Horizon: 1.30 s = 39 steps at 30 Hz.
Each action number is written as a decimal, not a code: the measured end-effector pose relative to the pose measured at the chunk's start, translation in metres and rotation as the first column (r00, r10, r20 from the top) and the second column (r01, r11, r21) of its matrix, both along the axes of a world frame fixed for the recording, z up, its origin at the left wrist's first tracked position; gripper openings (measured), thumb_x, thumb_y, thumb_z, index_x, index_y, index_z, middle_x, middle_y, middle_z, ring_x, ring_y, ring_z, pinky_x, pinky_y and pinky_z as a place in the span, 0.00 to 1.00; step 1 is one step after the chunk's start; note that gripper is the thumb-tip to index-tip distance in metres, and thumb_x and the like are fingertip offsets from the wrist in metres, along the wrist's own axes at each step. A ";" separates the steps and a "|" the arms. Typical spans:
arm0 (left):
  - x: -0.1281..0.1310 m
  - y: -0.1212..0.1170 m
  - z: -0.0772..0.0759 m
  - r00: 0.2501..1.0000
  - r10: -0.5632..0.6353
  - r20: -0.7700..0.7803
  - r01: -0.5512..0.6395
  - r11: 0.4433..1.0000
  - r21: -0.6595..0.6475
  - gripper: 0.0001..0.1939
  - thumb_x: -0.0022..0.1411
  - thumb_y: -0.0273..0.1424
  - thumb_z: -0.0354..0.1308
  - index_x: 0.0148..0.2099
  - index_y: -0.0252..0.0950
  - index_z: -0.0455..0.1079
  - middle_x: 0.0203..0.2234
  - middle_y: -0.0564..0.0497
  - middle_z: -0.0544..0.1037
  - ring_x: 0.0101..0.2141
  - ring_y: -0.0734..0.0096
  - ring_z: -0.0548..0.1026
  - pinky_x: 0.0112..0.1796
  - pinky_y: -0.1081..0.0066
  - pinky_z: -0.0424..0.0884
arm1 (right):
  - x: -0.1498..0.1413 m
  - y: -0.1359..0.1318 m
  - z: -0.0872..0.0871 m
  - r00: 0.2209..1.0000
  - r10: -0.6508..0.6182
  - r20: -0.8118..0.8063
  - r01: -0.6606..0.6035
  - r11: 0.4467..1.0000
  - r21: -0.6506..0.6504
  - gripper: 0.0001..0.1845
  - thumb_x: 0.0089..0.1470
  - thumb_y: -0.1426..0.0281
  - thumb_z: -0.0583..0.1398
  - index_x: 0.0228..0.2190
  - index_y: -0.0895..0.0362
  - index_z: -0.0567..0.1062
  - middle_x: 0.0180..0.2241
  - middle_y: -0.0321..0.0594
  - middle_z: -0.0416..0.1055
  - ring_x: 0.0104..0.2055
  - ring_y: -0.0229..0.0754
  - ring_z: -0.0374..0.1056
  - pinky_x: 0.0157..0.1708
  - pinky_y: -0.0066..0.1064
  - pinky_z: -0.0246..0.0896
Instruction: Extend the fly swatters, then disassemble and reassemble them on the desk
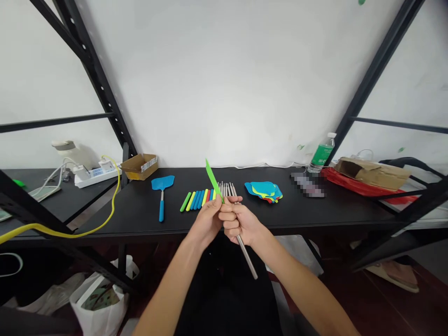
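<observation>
My left hand [207, 223] pinches the lower end of a green fly swatter head [212, 178], which is seen nearly edge-on. The fingers of my right hand [240, 223] wrap round a metal rod [248, 259] that slants down to the right. Both hands meet where head and rod come together; the joint itself is hidden. Behind them on the black table lie several metal rods [229, 188] and a row of coloured handle grips [197, 200], partly covered by my left hand. Further right is a pile of blue, yellow and red swatter heads [263, 188]. A complete blue fly swatter [162, 183] lies to the left.
An open cardboard box [140, 166] and a white power strip [97, 176] stand at the left, with a yellow cable [112, 205] crossing the table edge. A green-labelled bottle [322, 153], a blurred-out object [308, 184] and a red package [350, 185] are at the right. Black shelf posts flank the table.
</observation>
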<state>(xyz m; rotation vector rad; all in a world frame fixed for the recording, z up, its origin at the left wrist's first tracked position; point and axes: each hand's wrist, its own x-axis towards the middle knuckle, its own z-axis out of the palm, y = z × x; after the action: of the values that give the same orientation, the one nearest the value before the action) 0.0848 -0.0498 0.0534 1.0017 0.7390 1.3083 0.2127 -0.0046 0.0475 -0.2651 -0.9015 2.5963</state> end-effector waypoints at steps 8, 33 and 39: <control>0.031 0.062 0.014 0.870 0.483 0.100 -0.484 0.875 -0.017 0.21 0.54 0.47 0.64 0.37 0.32 0.76 0.35 0.43 0.80 0.30 0.71 0.75 0.32 0.71 0.69 | 0.028 -0.001 0.004 0.918 -0.381 0.110 0.357 0.915 0.186 0.24 0.55 0.54 0.64 0.24 0.55 0.59 0.16 0.21 0.42 0.16 0.27 0.29 0.10 0.19 0.26; 0.122 0.113 -0.001 -0.004 0.395 -0.919 -0.134 0.910 0.392 0.26 0.65 0.49 0.51 0.40 0.31 0.78 0.38 0.33 0.80 0.42 0.47 0.78 0.40 0.62 0.67 | 0.156 0.076 0.020 0.446 -0.893 0.067 0.876 0.450 0.171 0.04 0.53 0.72 0.54 0.27 0.54 0.62 0.15 0.24 0.48 0.13 0.27 0.34 0.10 0.20 0.30; 0.075 0.040 -0.001 -0.086 0.440 -0.894 -0.025 0.896 0.444 0.33 0.68 0.52 0.39 0.26 0.37 0.74 0.24 0.43 0.77 0.30 0.58 0.77 0.28 0.69 0.60 | 0.100 0.093 0.021 0.584 -0.806 0.097 0.728 0.573 0.376 0.12 0.46 0.77 0.56 0.36 0.57 0.68 0.18 0.28 0.59 0.15 0.28 0.43 0.13 0.19 0.40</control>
<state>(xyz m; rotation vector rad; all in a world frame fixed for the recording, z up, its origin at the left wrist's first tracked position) 0.1595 -0.0095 0.0529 2.2638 2.0209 0.6831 0.3130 0.0885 0.0687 -0.7464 -0.9570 1.5847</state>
